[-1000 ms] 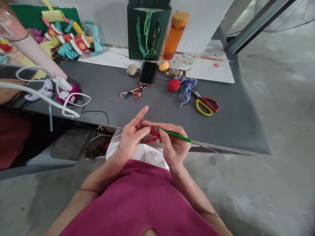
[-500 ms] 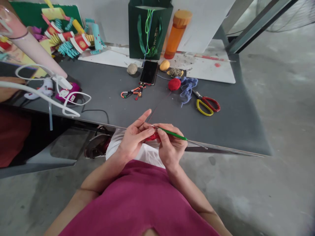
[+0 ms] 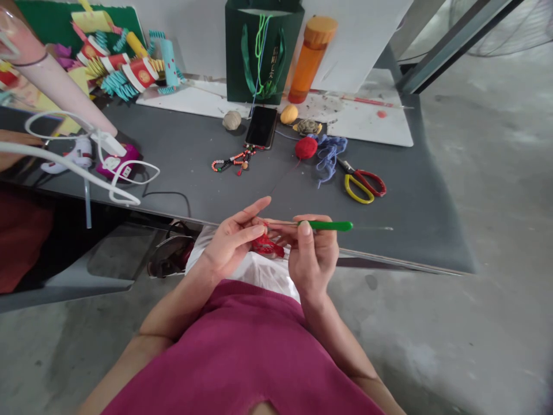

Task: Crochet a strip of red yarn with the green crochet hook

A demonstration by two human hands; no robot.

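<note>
Between thumb and fingers, my left hand [image 3: 231,242] pinches a small piece of red crochet work [image 3: 266,246] just over my lap. My right hand [image 3: 314,259] grips a crochet hook [image 3: 332,225] by its green handle; one thin metal end points left to the red piece and the other sticks out to the right. Whether the hook tip sits inside a stitch is too small to tell. Beyond my hands on the desk lies a red yarn ball [image 3: 306,148], a faint strand running from it toward my left hand.
Scissors [image 3: 365,183] and tangled blue yarn [image 3: 329,155] lie right of the red ball on the grey desk [image 3: 194,184]. Behind are a phone [image 3: 261,128], an orange bottle [image 3: 311,60] and a green bag [image 3: 239,63]. White cables [image 3: 73,164] and another person's hand [image 3: 17,151] are at left.
My right hand has moved right with the hook, away from my left hand. The hook now lies nearly level, and more of the red crochet piece shows.
</note>
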